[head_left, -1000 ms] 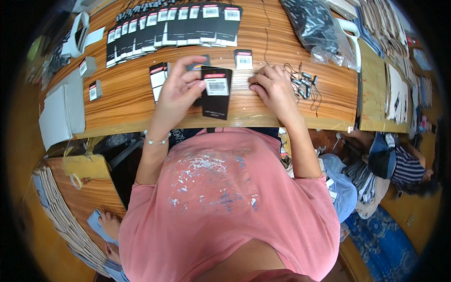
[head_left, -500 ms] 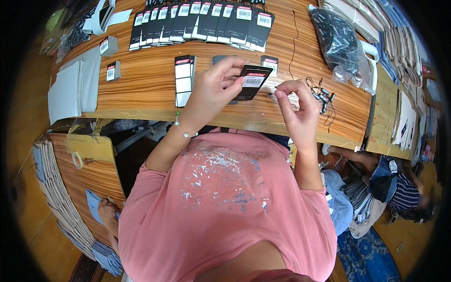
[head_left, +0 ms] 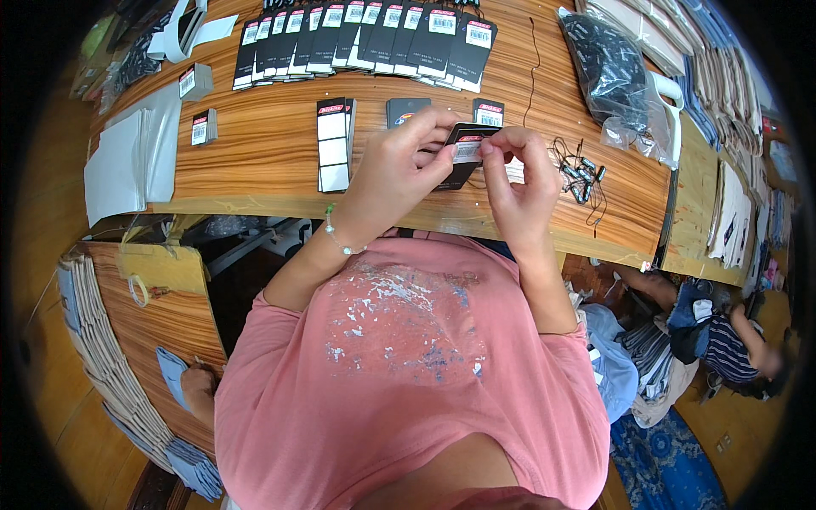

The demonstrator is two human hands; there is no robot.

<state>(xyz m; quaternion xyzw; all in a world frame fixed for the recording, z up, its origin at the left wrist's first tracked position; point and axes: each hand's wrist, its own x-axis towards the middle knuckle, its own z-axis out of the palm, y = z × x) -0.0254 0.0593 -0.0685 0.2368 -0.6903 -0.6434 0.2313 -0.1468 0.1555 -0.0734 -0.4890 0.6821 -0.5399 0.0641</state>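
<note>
My left hand (head_left: 408,161) grips black hang tags (head_left: 459,172), held tilted above the table's near edge, with a red mark and a white barcode label on the front one. At the tags' upper right side, my right hand (head_left: 523,174) is closed in a pinch, its fingertips touching the label area. Whatever thin thing sits between those fingertips is too small to make out. Beyond my hands lie a stack of black cards with white label panels (head_left: 333,153), a dark card stack (head_left: 406,110) and a small labelled tag stack (head_left: 488,111). Black cords with small fasteners (head_left: 582,177) lie right of my right hand.
A fanned row of black hang tags (head_left: 357,42) spans the table's far side. Small card stacks (head_left: 204,127) and white sheets (head_left: 123,170) lie left. A clear bag of black pieces (head_left: 608,76) and folded garments (head_left: 722,85) are right. Another person's hand (head_left: 199,382) is lower left.
My right hand has moved left, from apart with a thin dark end in its pinch, to touch the tags. My left hand has shifted slightly right and lower with the tags.
</note>
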